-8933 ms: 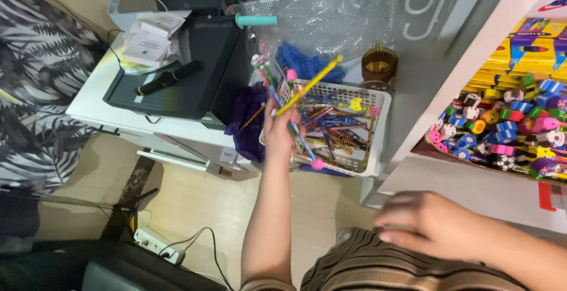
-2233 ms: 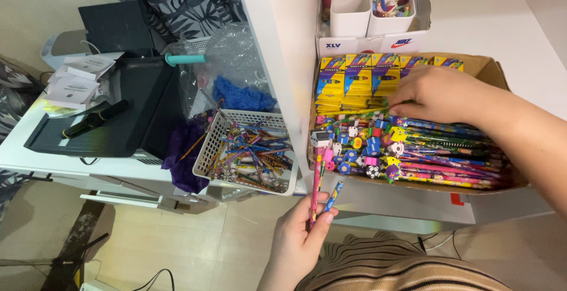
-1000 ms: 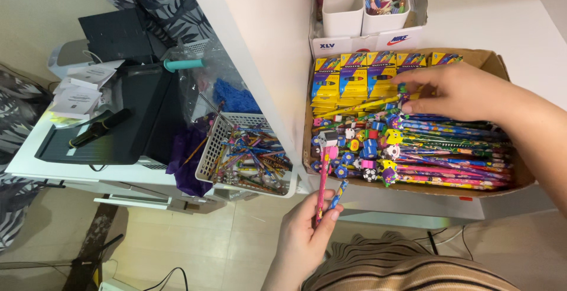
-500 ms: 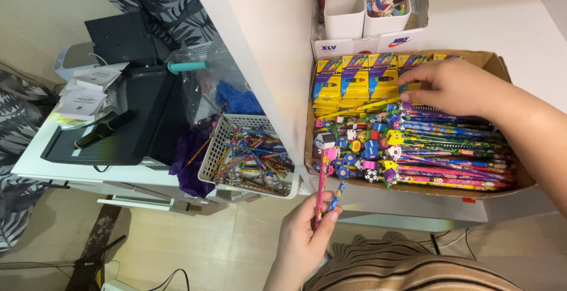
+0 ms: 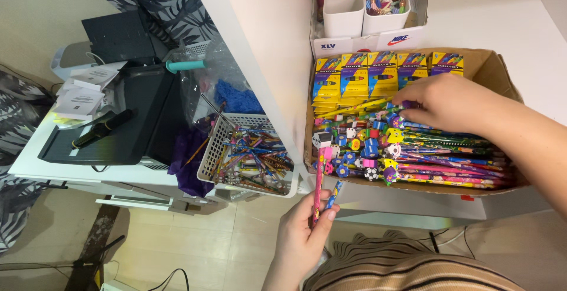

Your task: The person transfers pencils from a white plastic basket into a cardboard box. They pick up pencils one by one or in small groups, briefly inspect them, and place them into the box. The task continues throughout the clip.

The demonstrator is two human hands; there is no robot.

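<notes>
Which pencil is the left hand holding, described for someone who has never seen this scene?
Find the cardboard box of topper pencils on the white desk. Below its front left corner, the left hand pinches two pencils upright. The pink pencil is the longer one, pink-topped, beside a shorter blue one.

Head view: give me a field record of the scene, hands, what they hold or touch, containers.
left hand: grips two pencils, pink and blue, tips up at the box's front edge
right hand: reaching into the cardboard box, fingers on the topper pencils
box contents: rows of pencils with eraser toppers; yellow crayon packs at the back
white basket: loose pencils, left of the box
behind the box: two white cups
far left: black printer
</notes>
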